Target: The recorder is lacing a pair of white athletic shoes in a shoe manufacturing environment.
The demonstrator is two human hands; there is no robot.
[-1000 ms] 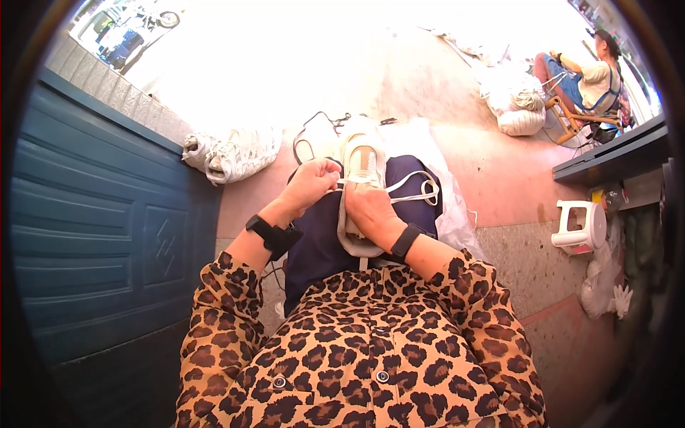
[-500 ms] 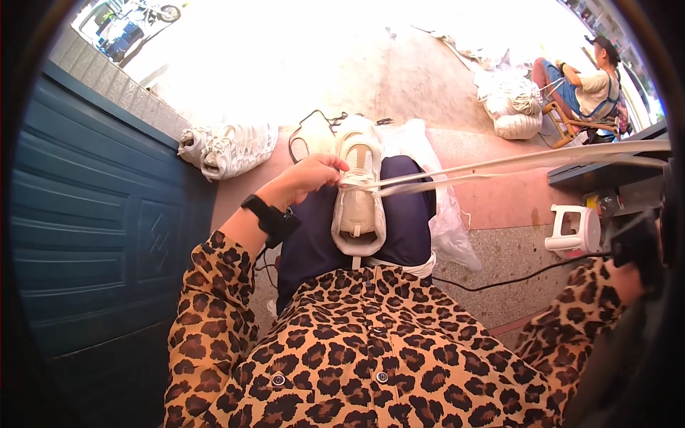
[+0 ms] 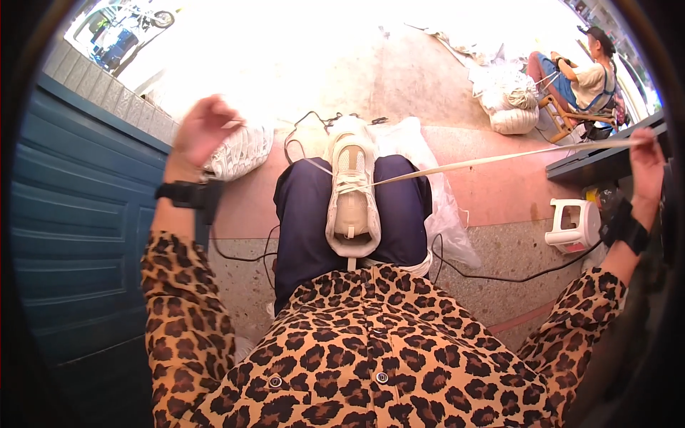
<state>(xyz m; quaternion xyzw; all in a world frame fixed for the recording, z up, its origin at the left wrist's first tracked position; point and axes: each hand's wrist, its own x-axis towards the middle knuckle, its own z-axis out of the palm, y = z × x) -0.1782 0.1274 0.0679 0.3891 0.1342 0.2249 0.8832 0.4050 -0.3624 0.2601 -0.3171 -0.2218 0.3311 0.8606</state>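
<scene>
Clearly, the right hand (image 3: pixel 646 160) has its grip clenched on a pale lace (image 3: pixel 485 162), stretched straight from the beige shoe (image 3: pixel 350 208) between the thighs of the navy trousers (image 3: pixel 303 207). Raised before some white shoes (image 3: pixel 246 153), the left hand (image 3: pixel 203 132) blurs; whether its grip holds anything, I cannot tell.

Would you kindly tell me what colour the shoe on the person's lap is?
The shoe is cream to beige, best seen in the head view.
</scene>
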